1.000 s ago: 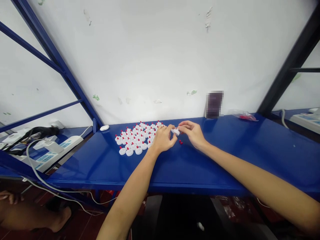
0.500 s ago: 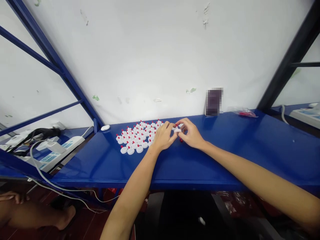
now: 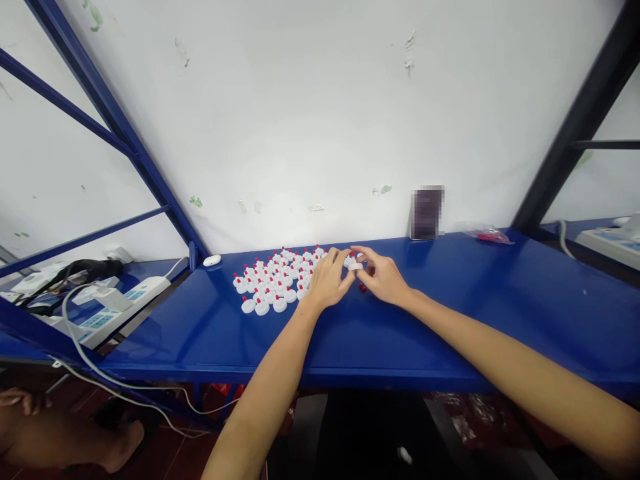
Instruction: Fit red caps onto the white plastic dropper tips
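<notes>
Between my two hands is a small white cap with a red tip (image 3: 355, 266), low over the table. The fingertips of my left hand (image 3: 327, 279) close on its left side. My right hand (image 3: 384, 276) pinches it from the right, thumb low and forefinger near the red top. Just below my right fingers lie small red pieces (image 3: 363, 287). To the left, partly hidden behind my left hand, stands a cluster of several white caps with red tips (image 3: 270, 283), mostly upright.
The blue table (image 3: 425, 340) runs along a white wall. At its back are a white oval case (image 3: 212, 260), a blurred upright rectangle (image 3: 426, 213) and a clear bag with red contents (image 3: 489, 235). Power strips (image 3: 107, 317) and cables lie left. A person's leg (image 3: 65, 433) shows lower left.
The view has tipped slightly, so the scene sits a little lower. My right forefinger has lifted and straightened somewhat over the cap, whose red tip shows more clearly. Both hands stay at the cap.
</notes>
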Demonstrator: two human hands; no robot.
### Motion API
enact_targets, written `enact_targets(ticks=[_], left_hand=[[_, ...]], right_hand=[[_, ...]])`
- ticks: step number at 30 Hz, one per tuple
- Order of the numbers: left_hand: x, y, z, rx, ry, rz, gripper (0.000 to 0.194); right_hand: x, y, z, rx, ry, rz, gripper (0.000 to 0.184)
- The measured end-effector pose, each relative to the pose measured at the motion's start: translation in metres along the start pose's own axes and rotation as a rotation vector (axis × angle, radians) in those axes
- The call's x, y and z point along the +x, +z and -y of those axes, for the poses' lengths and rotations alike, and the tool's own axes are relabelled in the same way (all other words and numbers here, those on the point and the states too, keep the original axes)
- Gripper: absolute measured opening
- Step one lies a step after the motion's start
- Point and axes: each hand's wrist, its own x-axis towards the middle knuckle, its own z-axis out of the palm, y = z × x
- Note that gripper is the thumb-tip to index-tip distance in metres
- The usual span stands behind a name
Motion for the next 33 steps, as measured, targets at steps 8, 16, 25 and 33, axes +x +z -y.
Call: enact_targets(ticks=[8, 16, 25, 33], left_hand=[[0.0, -0.001, 0.0, 0.039, 0.048, 0.017, 0.031], [0.001, 0.0, 0.0, 0.044, 0.067, 0.017, 0.026], [0.0, -0.002, 0.004, -0.032, 0.078, 0.027, 0.041], [0.001, 0.004, -0.002, -0.263, 0.063, 0.011, 0.053]], right_hand=[[0.004, -0.012, 0.003, -0.345, -0.123, 0.14, 0.046], [0.006, -0.017, 0.007, -0.45, -0.13, 0.176, 0.021], [0.003, -0.004, 0.001, -0.197, -0.199, 0.132, 0.026], [0.0, -0.006, 0.019, 0.086, -0.24, 0.132, 0.039]])
